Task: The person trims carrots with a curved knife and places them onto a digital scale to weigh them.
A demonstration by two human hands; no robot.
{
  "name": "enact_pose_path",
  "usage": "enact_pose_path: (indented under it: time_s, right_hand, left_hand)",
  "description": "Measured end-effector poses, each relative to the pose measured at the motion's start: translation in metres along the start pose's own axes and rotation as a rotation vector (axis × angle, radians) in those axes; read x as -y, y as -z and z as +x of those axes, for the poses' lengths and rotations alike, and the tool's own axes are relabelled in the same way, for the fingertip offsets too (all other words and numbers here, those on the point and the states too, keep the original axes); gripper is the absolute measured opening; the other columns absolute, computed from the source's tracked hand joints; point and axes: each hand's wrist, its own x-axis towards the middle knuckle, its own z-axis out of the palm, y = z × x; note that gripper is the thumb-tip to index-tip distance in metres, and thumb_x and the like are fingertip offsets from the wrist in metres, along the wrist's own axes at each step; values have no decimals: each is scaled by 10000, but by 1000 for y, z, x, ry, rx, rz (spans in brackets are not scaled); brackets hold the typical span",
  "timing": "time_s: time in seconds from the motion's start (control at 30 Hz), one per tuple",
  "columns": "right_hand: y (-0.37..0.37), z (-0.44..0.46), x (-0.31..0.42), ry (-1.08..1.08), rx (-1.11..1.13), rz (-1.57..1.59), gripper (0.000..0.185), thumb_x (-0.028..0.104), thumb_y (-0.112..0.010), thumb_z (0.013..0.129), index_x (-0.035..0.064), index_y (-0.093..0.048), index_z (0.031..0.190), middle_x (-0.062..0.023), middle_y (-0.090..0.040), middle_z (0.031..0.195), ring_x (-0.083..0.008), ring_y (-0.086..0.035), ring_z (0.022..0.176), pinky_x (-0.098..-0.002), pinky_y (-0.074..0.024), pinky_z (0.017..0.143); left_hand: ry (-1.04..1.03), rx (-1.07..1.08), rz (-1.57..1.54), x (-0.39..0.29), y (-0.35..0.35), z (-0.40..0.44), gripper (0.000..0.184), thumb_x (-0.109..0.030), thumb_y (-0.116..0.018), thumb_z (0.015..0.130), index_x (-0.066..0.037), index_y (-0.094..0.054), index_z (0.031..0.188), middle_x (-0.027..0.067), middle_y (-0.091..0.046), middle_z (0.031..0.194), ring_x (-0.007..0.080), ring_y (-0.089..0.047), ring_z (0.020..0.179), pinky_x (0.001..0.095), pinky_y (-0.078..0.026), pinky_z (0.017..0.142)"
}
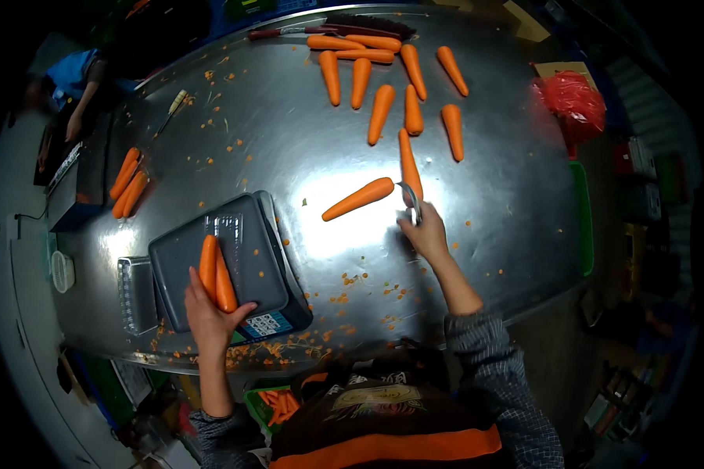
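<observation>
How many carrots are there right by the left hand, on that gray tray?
2. The left carrot and the right carrot are side by side at the left hand, over the gray tray. The hand might hide more.

I can read no words: lettering on my apron (383, 428), bottom centre, and a label (267, 324) at the grey tray's (181, 258) edge, lower left, are blurred.
</observation>
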Motion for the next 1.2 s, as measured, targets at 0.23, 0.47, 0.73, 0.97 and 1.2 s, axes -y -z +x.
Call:
enact_pose_path:
  time_s: [0.23, 0.47, 0.73, 0.97, 1.2]
  right_hand:
    - [-29, 82, 48, 420, 298, -460, 549, 166, -762, 819, 168, -579, 1337, -58, -583, 1312, -277, -661, 1044, -385, -548, 896]
    - [-10, 62, 33, 147, 518, 101, 544, 274, -834, 807, 39, -621, 1249, -120, -643, 1151, -239, -639, 1015, -347, -510, 896]
    - [30, 2, 58, 49, 458, 404, 549, 248, -845, 795, 97, -636, 1280, -22, -640, 1179, -186, -618, 1039, -321, -494, 920]
    - [8, -22, 51, -90, 475, 528, 566, 264, -836, 810, 53, -631, 1294, -48, -711, 879, -101, -592, 645, -250, -492, 619]
    - [13, -46, 64, -88, 485, 456, 590, 279, -861, 778, 41, -644, 1272, -75, -720, 1034, -112, -621, 716, -259, -519, 681]
  left_hand:
    - [-34, -59, 36, -17, -7, 17, 1266, -434, -952, 484, 11, -355, 1507, 208, -563, 1087, 371, -593, 930, 447, -513, 816]
    - [276, 4, -383, -14, -10, 24, 730, -372, -755, 870, 52, -486, 1400, 232, -596, 1197, 393, -617, 999, 434, -510, 901]
    - [318, 3, -192, -53, -8, 11, 681, -384, -637, 971, 97, -449, 1415, 299, -486, 1392, 407, -454, 1317, 463, -397, 1069]
    - [240, -55, 131, -39, -48, -1, 1167, -545, -856, 694, 71, -296, 1512, 281, -405, 1488, 438, -431, 1323, 513, -391, 1074]
    - [-251, 19, 126, 59, 6, 43, 990, -468, -877, 673, -104, -455, 1492, 242, -357, 1547, 443, -361, 1396, 530, -351, 1125]
